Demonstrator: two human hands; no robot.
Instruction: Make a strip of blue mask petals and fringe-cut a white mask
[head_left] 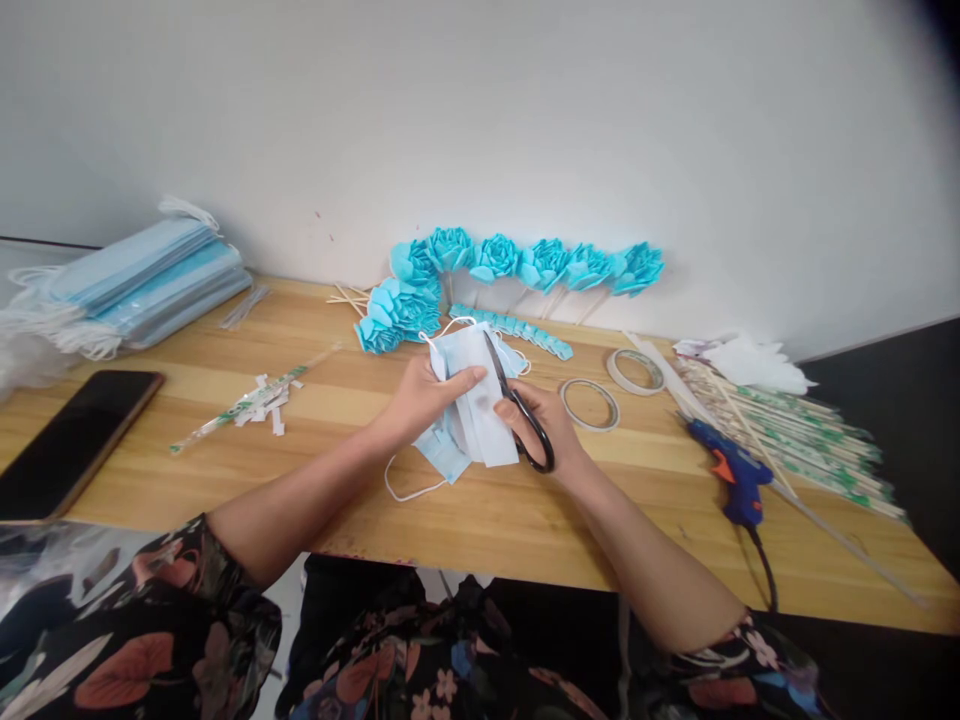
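Over the middle of the wooden table (337,510), my left hand (426,398) pinches a white and light blue face mask (474,415) with its thumb on top. My right hand (544,425) is wrapped round black-handled scissors (534,440), whose blades lie along the mask's right side. Whether the blades are parted is hard to tell. White ear loops and a blue piece (444,455) hang from the mask. Behind it stand several blue folded flowers (495,258) on sticks, with a blue folded strip (517,330) in front of them.
Stacked masks (150,280), a phone (75,440) and white scraps (262,402) by a wrapper lie at left. At right are two tape rolls (590,405), a blue glue gun (731,465) with a cord, and wrapped sticks (810,440). A wall rises behind.
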